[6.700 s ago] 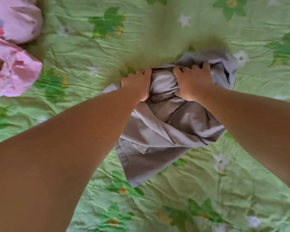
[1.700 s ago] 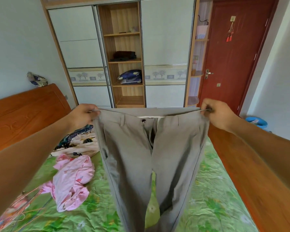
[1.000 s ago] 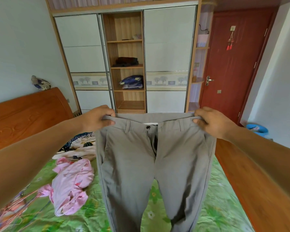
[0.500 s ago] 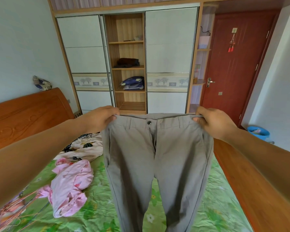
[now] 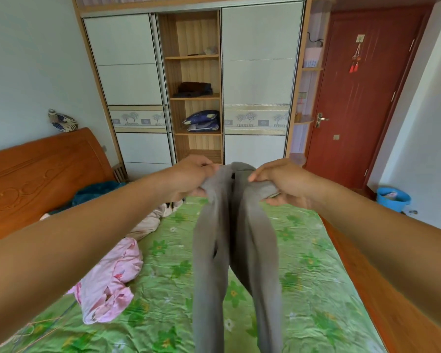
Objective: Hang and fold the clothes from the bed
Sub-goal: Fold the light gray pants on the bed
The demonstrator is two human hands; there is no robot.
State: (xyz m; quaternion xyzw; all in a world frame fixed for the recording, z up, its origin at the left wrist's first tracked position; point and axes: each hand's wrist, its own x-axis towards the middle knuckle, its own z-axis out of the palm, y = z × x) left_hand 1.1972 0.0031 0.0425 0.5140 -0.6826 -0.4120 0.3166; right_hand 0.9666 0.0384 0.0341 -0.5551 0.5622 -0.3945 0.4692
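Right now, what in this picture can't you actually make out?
All in the head view:
- Trousers: leg ends cut off by the bottom edge.
- Waistband: crumpled between the left hand and right hand, mostly hidden by folds.
- Pale clothes: partly behind the left forearm.
- Blue bucket: contents too small.
- Dark pile on the shelf: too small to identify.

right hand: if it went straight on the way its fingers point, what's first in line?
The trousers: the right hand grips their bunched waistband, fingers pointing left. Just beyond is the left hand, though depth between the hands is unclear.
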